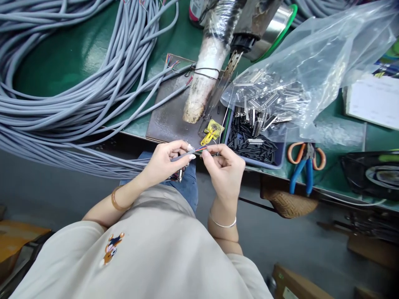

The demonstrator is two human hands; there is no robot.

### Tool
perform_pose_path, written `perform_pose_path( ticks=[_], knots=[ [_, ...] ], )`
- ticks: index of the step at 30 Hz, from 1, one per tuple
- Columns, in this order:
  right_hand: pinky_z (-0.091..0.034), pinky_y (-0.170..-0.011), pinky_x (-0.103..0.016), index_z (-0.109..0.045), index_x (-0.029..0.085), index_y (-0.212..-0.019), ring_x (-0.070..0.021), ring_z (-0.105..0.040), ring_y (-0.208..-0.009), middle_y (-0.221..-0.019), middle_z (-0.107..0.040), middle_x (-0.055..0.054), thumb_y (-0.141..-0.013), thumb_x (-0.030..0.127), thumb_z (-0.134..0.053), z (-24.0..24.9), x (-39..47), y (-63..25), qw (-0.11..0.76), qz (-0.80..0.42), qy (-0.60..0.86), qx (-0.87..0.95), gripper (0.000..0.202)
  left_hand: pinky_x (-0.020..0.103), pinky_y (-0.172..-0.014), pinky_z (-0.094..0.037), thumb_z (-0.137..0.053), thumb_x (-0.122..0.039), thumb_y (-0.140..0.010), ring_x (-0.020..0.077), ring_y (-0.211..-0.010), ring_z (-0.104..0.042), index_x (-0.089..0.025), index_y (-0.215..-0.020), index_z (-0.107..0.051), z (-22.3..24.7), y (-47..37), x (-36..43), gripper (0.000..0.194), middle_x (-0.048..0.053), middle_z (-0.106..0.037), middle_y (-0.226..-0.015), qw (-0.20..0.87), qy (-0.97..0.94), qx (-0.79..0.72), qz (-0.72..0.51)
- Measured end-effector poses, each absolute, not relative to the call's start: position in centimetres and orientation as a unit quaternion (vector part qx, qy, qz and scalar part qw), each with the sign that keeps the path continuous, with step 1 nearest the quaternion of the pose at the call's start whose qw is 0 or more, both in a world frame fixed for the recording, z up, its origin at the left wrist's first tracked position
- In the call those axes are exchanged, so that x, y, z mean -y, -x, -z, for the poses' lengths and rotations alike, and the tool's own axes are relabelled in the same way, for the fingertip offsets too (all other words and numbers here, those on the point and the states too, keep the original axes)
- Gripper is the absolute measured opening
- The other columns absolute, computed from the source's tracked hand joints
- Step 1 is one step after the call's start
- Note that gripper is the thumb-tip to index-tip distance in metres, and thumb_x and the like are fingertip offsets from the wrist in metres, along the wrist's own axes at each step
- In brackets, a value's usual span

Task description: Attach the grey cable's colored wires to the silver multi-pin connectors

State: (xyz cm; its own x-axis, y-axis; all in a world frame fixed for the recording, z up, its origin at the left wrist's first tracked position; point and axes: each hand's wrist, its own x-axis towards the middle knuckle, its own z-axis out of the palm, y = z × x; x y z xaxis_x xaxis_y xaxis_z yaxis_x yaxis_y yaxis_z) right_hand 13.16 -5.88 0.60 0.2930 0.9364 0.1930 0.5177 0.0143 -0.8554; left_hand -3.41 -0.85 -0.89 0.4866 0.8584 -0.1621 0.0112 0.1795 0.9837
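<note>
My left hand [170, 160] pinches the end of a grey cable [183, 156] between thumb and fingers, near the table's front edge. Thin coloured wires [200, 148] come out of the cable end and reach my right hand [225, 168], whose thumb and index finger close on their tips. Just beyond the hands, a yellow clip-like piece [208, 136] lies by the brown board [165, 118]. Below my left hand, small metal connectors [179, 174] sit over my lap, partly hidden.
Bundled grey cables [109, 91] cover the left. A soldering iron [232, 64] and wrapped tube [204, 79] point toward me. Right are a blue tray [280, 158] of black sleeves, a plastic bag [324, 62] of connectors, pliers [302, 166] and a black device [370, 174].
</note>
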Motion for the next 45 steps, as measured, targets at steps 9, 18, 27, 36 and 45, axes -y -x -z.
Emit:
perform_pose_path(
  ticks=[9,18,27,36,45],
  knots=[
    [-0.038,-0.053,-0.022,-0.072,0.023,-0.093,-0.0068,-0.051,-0.056,-0.082,-0.071,0.003,-0.091,0.015,-0.069,-0.3,6.8,-12.4,0.512,-0.06,0.578,0.633,0.009,0.023,-0.067,-0.048,-0.069,-0.026,-0.094,0.0122,-0.069,-0.063,-0.016,-0.092,-0.075,1.2,3.1,1.6,0.011,0.004,-0.076,-0.082,0.364,-0.709,-0.399,-0.454],
    [-0.035,-0.055,-0.027,-0.075,0.021,-0.089,-0.0068,-0.04,-0.053,-0.075,-0.063,0.003,-0.094,0.029,-0.068,-0.6,6.3,-12.8,0.498,-0.204,0.656,0.529,0.011,0.02,-0.06,-0.05,-0.068,-0.033,-0.094,0.0092,-0.057,-0.06,-0.013,-0.087,-0.07,0.6,3.7,0.6,0.021,0.001,-0.068,-0.064,0.587,-0.62,-0.36,-0.376],
    [-0.037,-0.058,-0.028,-0.073,0.021,-0.085,-0.0067,-0.038,-0.053,-0.072,-0.061,0.004,-0.092,0.025,-0.068,-0.8,6.2,-12.8,0.486,-0.211,0.656,0.538,0.01,0.021,-0.064,-0.052,-0.079,-0.036,-0.084,0.0104,-0.062,-0.064,-0.013,-0.085,-0.069,0.9,3.4,0.5,0.025,0.002,-0.07,-0.068,0.652,-0.55,-0.369,-0.369],
    [-0.03,-0.052,-0.026,-0.07,0.02,-0.08,-0.0051,-0.034,-0.05,-0.074,-0.064,0.004,-0.087,0.019,-0.068,-1.0,6.1,-12.6,0.47,-0.214,0.657,0.55,0.007,0.021,-0.064,-0.049,-0.072,-0.031,-0.089,0.0101,-0.065,-0.061,-0.013,-0.087,-0.07,1.4,3.4,0.8,0.018,0.001,-0.071,-0.073,0.57,-0.63,-0.377,-0.368],
    [-0.021,-0.046,-0.023,-0.063,0.019,-0.078,-0.0026,-0.027,-0.046,-0.07,-0.057,0.007,-0.084,0.013,-0.064,-0.9,6.0,-12.7,0.471,-0.242,0.657,0.536,0.008,0.022,-0.07,-0.051,-0.072,-0.027,-0.093,0.0133,-0.074,-0.07,-0.014,-0.091,-0.074,1.9,3.3,1.3,0.013,0.006,-0.079,-0.086,0.421,-0.72,-0.358,-0.421]
  ],
)
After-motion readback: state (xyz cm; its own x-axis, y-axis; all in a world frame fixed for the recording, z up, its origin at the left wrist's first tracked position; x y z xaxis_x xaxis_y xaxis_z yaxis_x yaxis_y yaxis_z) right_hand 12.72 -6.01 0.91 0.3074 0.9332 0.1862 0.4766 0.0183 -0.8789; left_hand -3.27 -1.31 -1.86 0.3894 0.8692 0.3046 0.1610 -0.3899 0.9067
